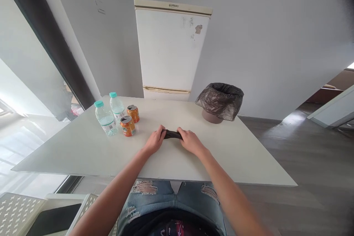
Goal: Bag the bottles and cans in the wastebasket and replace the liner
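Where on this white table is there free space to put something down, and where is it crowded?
Free: the rear middle between cans and bin; the front left, before the bottles; the front right, beside the right hand. Crowded: the rear left cluster and the centre, where left hand and right hand grip a dark roll.

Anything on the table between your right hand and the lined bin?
No. The head view shows only bare white tabletop between the right hand, gripping the dark roll, and the lined bin.
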The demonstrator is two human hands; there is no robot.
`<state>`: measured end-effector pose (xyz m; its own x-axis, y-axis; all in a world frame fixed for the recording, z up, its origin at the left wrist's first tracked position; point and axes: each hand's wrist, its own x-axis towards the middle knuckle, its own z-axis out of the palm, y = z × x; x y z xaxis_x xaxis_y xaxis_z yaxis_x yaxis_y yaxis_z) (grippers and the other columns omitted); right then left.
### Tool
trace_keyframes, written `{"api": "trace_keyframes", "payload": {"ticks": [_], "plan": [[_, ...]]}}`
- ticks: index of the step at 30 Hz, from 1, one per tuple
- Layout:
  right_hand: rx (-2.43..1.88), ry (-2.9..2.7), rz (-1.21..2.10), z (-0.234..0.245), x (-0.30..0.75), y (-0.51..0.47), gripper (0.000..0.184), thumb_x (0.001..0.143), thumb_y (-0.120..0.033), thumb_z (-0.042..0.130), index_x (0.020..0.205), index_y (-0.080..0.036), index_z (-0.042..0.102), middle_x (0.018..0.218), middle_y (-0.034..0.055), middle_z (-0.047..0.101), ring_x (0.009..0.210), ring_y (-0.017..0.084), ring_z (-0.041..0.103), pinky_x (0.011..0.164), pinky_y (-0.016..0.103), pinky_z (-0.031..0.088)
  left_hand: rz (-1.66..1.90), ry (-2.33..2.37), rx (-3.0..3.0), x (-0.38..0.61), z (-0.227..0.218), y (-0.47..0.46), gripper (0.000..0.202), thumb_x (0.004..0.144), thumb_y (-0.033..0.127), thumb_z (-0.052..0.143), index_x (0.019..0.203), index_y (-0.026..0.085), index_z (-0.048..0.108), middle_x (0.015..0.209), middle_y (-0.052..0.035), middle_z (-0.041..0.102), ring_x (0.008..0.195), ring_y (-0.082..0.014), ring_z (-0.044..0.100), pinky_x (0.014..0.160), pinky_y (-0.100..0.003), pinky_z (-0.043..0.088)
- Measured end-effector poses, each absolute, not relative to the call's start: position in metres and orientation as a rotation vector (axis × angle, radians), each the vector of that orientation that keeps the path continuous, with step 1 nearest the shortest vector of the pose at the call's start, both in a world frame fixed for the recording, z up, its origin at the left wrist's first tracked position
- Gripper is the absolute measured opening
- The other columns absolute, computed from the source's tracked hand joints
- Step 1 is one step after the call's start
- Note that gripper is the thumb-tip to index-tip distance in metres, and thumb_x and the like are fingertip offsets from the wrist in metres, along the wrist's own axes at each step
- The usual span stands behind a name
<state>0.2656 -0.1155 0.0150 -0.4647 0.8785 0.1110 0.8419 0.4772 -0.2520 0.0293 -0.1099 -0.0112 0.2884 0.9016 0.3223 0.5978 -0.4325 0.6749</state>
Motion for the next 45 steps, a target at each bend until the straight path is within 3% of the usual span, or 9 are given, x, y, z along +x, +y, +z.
{"api": "trace_keyframes", "payload": {"ticks": [6,16,21,24,28,32,36,39,45], "plan": [[-1.481,-2.527,0.463,0.014,0.299,-0.098,0.012,0.097,-0.023,0.054,0.1,-0.021,0.066,0.088,0.0072,0.069,0.078,0.022,0.06,0.07,0.03,0.034,1.077,1.491,1.966,0.03,-0.02,-0.102,0.018,0.104,0.033,0.039,0.088,0.025,0.043,0.064,0.0048,0.042,0.06,-0.0159,0.04,0.064,-0.029,0.031],[-1.131,-1.963,1.45,0.003,0.319,-0.086,0.055,0.089,-0.07,0.069,0.119,-0.026,0.058,0.075,-0.0063,0.051,0.061,0.011,0.04,0.055,0.023,0.03,1.16,1.482,1.919,0.027,-0.021,-0.099,0.041,0.105,0.051,0.042,0.075,0.024,0.037,0.062,0.0061,0.028,0.061,-0.0131,0.028,0.059,-0.026,0.028],[-1.082,-1.541,1.358,-0.006,0.315,-0.083,0.047,0.087,-0.068,0.073,0.091,-0.023,0.059,0.068,-0.0071,0.042,0.053,0.009,0.033,0.05,0.024,0.028,1.217,1.472,1.953,0.026,-0.021,-0.096,0.031,0.103,0.043,0.046,0.08,0.023,0.048,0.068,0.0039,0.041,0.063,-0.0135,0.04,0.061,-0.025,0.037],[-1.067,-1.52,1.265,-0.009,0.316,-0.082,0.042,0.084,-0.061,0.079,0.089,-0.022,0.065,0.069,-0.0039,0.053,0.058,0.013,0.048,0.058,0.029,0.042,1.248,1.439,2.031,0.022,-0.018,-0.098,0.009,0.091,0.027,0.057,0.099,0.022,0.058,0.099,-0.0046,0.059,0.088,-0.0183,0.059,0.081,-0.03,0.052],[-1.046,-1.714,1.04,0.004,0.314,-0.089,0.029,0.086,-0.048,0.079,0.088,-0.02,0.071,0.079,0.0006,0.064,0.069,0.016,0.058,0.073,0.032,0.047,1.202,1.438,2.377,0.032,-0.005,-0.113,0.055,0.08,0.021,0.066,0.133,0.019,0.051,0.142,-0.0174,0.055,0.136,-0.0331,0.053,0.115,-0.052,0.045],[-0.904,-2.013,0.952,0.035,0.294,-0.111,0.017,0.09,-0.038,0.075,0.093,-0.021,0.074,0.097,0.0038,0.07,0.087,0.019,0.062,0.081,0.032,0.048,0.9,1.276,2.688,0.068,0.011,-0.132,0.083,0.081,0.034,0.077,0.153,0.018,0.037,0.159,-0.0198,0.049,0.155,-0.0382,0.038,0.13,-0.06,0.024],[-0.905,-2.007,0.998,0.055,0.276,-0.132,0.015,0.097,-0.036,0.065,0.1,-0.022,0.07,0.092,0.0018,0.072,0.083,0.017,0.061,0.08,0.031,0.048,0.57,1.559,2.529,0.091,0.015,-0.135,0.034,0.095,0.019,0.056,0.13,0.019,0.056,0.123,-0.0149,0.072,0.115,-0.0296,0.071,0.104,-0.045,0.051],[-1.075,-1.919,1.009,0.051,0.277,-0.138,0.018,0.092,-0.039,0.07,0.097,-0.022,0.074,0.079,0.001,0.07,0.07,0.017,0.058,0.07,0.031,0.046,0.427,1.628,2.486,0.083,0.014,-0.128,0.012,0.097,0.018,0.052,0.103,0.02,0.063,0.097,-0.0119,0.075,0.085,-0.0286,0.074,0.079,-0.038,0.053],[-1.302,-1.679,1.167,0.018,0.301,-0.132,0.027,0.083,-0.046,0.079,0.092,-0.02,0.083,0.064,0.0024,0.066,0.059,0.017,0.06,0.064,0.033,0.049,0.261,1.483,2.583,0.056,0.013,-0.122,0.009,0.101,0.025,0.059,0.094,0.021,0.064,0.092,-0.0105,0.075,0.085,-0.0277,0.073,0.077,-0.033,0.048]]}}
